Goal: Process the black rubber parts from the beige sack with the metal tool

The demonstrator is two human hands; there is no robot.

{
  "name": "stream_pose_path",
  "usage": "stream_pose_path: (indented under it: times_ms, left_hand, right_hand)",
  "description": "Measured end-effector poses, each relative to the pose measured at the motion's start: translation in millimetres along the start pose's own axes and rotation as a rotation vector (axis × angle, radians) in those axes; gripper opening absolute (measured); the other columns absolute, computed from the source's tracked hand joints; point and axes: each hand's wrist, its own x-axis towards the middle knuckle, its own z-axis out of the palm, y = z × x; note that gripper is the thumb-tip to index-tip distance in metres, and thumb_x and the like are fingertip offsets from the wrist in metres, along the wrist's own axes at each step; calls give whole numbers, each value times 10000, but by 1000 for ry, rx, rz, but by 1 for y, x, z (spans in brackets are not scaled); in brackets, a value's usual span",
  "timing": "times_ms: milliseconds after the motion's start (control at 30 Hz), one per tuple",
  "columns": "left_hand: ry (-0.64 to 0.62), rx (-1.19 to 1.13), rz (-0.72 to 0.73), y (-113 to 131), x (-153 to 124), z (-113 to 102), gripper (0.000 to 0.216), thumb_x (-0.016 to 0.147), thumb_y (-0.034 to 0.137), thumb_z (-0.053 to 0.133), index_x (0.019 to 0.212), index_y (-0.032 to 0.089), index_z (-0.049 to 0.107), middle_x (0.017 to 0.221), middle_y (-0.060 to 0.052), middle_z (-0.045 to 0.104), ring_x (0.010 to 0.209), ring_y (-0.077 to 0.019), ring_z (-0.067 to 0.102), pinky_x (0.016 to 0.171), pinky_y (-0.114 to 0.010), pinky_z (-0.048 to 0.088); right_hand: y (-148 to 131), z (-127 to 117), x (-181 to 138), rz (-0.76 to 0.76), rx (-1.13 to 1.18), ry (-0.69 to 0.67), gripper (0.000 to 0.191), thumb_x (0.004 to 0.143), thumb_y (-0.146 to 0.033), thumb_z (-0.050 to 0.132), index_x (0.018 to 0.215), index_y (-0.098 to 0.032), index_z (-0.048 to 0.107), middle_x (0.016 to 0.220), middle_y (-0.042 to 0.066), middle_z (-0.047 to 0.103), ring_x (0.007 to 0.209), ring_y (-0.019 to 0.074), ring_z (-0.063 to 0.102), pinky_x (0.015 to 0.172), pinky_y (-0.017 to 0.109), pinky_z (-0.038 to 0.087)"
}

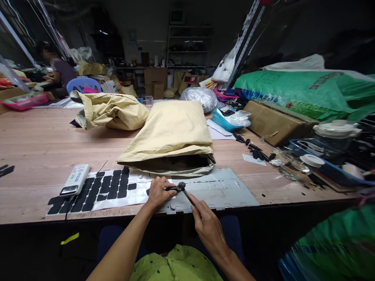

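Note:
My left hand is closed around a small black part with a round end, held just above the grey metal plate at the table's front edge. My right hand pinches a thin dark tool whose tip meets that part. To the left lies a white sheet of black adhesive squares. An open tan paper sack lies right behind my hands, its mouth facing me.
A white handheld device rests on the sheet's left end. A second crumpled tan sack, a cardboard box, blue trays, a green sack and loose black parts crowd the right. Another person sits at far left.

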Motion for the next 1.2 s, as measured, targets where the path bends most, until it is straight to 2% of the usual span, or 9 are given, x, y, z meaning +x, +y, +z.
stream_pose_path:
  times_ms: [167, 367, 600, 733, 800, 933, 1000, 1100, 1200]
  left_hand:
    - [11, 13, 14, 3, -2, -1, 225, 769, 367, 732, 981, 304, 779, 877, -17, 640, 904, -221, 500, 825, -359, 372]
    - [19, 29, 16, 3, -3, -1, 229, 761, 355, 722, 976, 293, 772, 882, -23, 622, 899, -224, 496, 839, -366, 379]
    - [73, -13, 132, 9, -13, -3, 207, 808, 321, 693, 997, 262, 754, 989, -54, 635, 958, -239, 531, 872, -394, 410]
    - [-142, -150, 390, 17, -64, 6, 281, 872, 351, 622, 1127, 275, 711, 1014, -81, 664, 929, -230, 594, 838, -367, 462]
    - [-294, -200, 405, 8, -95, 22, 307, 886, 357, 593, 1165, 280, 694, 957, -77, 680, 853, -213, 624, 786, -338, 484]
    - [-367, -148, 57, -37, -135, 65, 294, 851, 342, 602, 1117, 286, 713, 987, -67, 698, 929, -235, 656, 832, -330, 507]
    - [-412, -40, -144, -56, -141, 78, 393, 830, 350, 615, 1215, 290, 669, 1081, -80, 697, 1059, -277, 640, 922, -369, 494]
    - [-568, 85, -185, -49, -135, 72, 534, 755, 340, 685, 1283, 292, 630, 1139, -101, 688, 1092, -331, 637, 919, -415, 502]
    - [-631, -30, 78, -5, -113, 40, 341, 765, 316, 676, 1100, 298, 735, 1054, -66, 726, 966, -288, 684, 840, -364, 523]
  right_hand:
    - [17, -9, 28, 32, -60, 111, 400, 963, -282, 402, 1329, -289, 563, 1169, 38, 670, 1010, 173, 647, 790, 269, 511]
    - [62, -13, 88, -5, -358, 144, 353, 917, -221, 462, 1219, -240, 645, 918, 42, 662, 848, 181, 568, 750, 298, 413]
    - [80, 1, 97, -51, -465, 147, 329, 917, -235, 498, 1219, -271, 623, 928, 37, 613, 863, 179, 479, 745, 299, 336]
    - [77, 0, 96, -47, -488, 145, 322, 923, -240, 496, 1220, -267, 618, 935, 36, 606, 865, 180, 469, 742, 300, 325]
    - [76, -1, 96, -38, -497, 145, 318, 921, -234, 500, 1215, -261, 620, 933, 37, 603, 865, 182, 468, 742, 304, 322]
    - [74, -2, 96, -36, -500, 144, 312, 919, -237, 505, 1210, -257, 616, 934, 39, 600, 862, 183, 464, 730, 306, 314]
    - [74, -2, 96, -35, -499, 144, 312, 921, -239, 500, 1210, -258, 616, 932, 41, 601, 858, 184, 463, 722, 307, 311]
    - [74, -1, 96, -37, -500, 152, 311, 926, -241, 487, 1208, -253, 618, 921, 44, 601, 845, 186, 460, 722, 308, 309]
    - [75, 0, 96, -49, -506, 167, 308, 929, -233, 478, 1201, -247, 622, 912, 44, 596, 840, 186, 457, 725, 305, 308]
